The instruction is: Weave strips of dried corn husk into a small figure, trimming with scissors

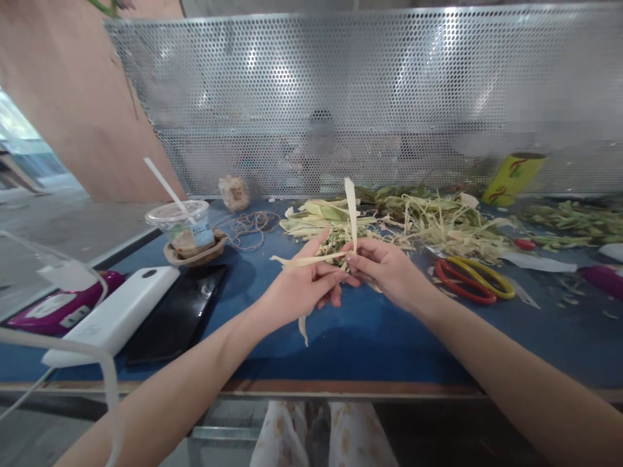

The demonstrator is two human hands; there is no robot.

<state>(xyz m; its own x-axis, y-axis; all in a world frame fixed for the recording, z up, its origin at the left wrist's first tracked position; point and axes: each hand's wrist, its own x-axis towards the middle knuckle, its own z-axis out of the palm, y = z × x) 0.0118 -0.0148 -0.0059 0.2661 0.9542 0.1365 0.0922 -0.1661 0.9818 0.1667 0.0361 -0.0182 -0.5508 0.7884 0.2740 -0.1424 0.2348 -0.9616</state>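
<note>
Both hands meet above the middle of the blue table. My left hand (309,279) is closed on pale corn husk strips; one strip (304,261) lies across it, and a loose end (303,329) hangs beneath. With thumb and fingertips pressed together, my right hand (387,264) pinches a husk strip whose flat end (351,204) stands upright. A greenish bundle of dried plant bits (331,245) shows just behind the fingers; whether the left hand grips it too I cannot make out. Heaped husks (321,214) lie beyond the hands.
Red and yellow-handled scissors (467,280) rest right of my hands, near shredded husks (438,224) and a yellow tube (513,178). To the left are a straw cup (182,227), twine (250,227), a black tablet (178,318) and a white power bank (114,311). A perforated metal panel (389,84) stands behind.
</note>
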